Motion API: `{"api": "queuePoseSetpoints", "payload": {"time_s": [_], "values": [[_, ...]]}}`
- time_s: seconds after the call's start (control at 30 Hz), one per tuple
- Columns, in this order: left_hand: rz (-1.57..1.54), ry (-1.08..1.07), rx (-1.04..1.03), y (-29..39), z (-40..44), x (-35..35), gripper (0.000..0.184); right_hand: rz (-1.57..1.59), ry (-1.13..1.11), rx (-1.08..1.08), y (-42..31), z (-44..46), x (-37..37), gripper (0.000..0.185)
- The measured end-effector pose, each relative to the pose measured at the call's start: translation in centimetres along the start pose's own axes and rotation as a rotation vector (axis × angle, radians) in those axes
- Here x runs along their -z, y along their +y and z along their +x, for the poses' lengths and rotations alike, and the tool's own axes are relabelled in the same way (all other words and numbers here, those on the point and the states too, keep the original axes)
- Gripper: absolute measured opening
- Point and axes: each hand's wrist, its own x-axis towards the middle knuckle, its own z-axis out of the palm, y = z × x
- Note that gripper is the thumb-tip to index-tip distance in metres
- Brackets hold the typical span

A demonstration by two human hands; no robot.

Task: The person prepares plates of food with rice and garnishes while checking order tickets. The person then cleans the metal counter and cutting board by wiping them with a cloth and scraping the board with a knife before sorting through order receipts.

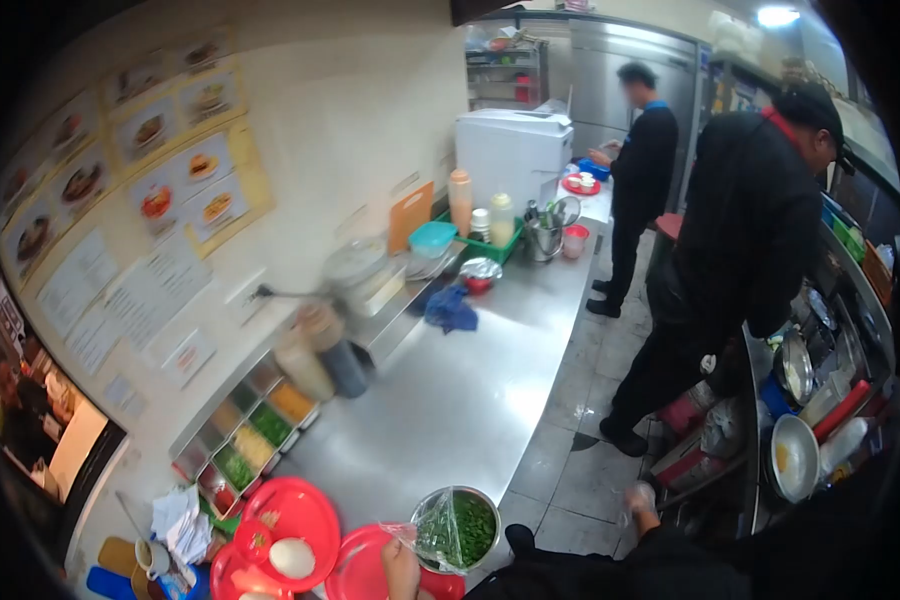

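Note:
My left hand is closed at the left side of a round metal bowl. It grips a thin sheet of clear plastic that stretches over part of the bowl. Chopped leafy greens fill the bowl. Out to the right, above the floor and away from the counter, is my right hand, which seems to have clear plastic around it; its fingers are too small and blurred to read. Red plates lie beside my left hand, and a white rounded item rests on one of them.
Metal trays of chopped toppings line the wall near squeeze bottles. A blue cloth lies on the steel counter. One person stands at the right-hand station with pans; another person stands farther back.

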Motion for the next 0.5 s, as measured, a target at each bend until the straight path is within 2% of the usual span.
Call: {"api": "queuePoseSetpoints", "payload": {"time_s": [0.03, 0.1, 0.13, 0.17, 0.2, 0.23, 0.27, 0.33, 0.4, 0.47, 0.5], "values": [[0.002, -0.014, 0.002, 1.9, 1.7, -2.5, 0.037, -0.109, -0.162, -0.013, 3.4, 0.3, -1.5, 0.021], [0.097, -0.055, 0.169, 3.6, 4.1, -6.8, 0.035, -0.339, -0.491, 0.120, 9.3, 0.4, -4.6, 0.019], [0.276, -0.055, 0.081, 1.6, 6.3, -8.2, 0.036, -0.439, -0.629, 0.266, 11.8, 0.3, -5.9, 0.018], [0.256, 0.001, 0.054, 0.4, 8.1, -9.7, 0.038, -0.517, -0.719, 0.448, 14.3, 0.1, -7.3, 0.017], [0.239, 0.059, 0.027, -0.7, 9.7, -11.0, 0.040, -0.580, -0.737, 0.656, 16.1, 0.2, -8.8, 0.016], [0.190, 0.145, -0.027, -1.6, 11.3, -12.2, 0.040, -0.643, -0.620, 0.909, 18.4, 0.9, -12.0, 0.015], [0.138, 0.235, -0.078, -2.3, 12.6, -13.3, 0.040, -0.540, -0.776, 0.805, 16.7, 0.2, -10.0, 0.015], [-0.198, 0.224, 0.246, -2.1, 14.5, -14.2, 0.040, -0.391, -0.832, 0.625, 13.8, 1.4, -8.0, 0.015], [-0.407, 0.199, 0.328, -5.3, 16.8, -13.2, 0.044, -0.286, -0.800, 0.546, 10.9, 3.3, -7.0, 0.015], [-0.332, 0.386, 0.357, -3.0, 17.2, -13.4, 0.052, -0.206, -0.741, 0.505, 8.1, 5.3, -6.6, 0.015], [-0.085, 0.490, 0.239, -6.6, 19.0, -11.3, 0.052, -0.181, -0.700, 0.496, 6.7, 6.3, -6.4, 0.015]]}}
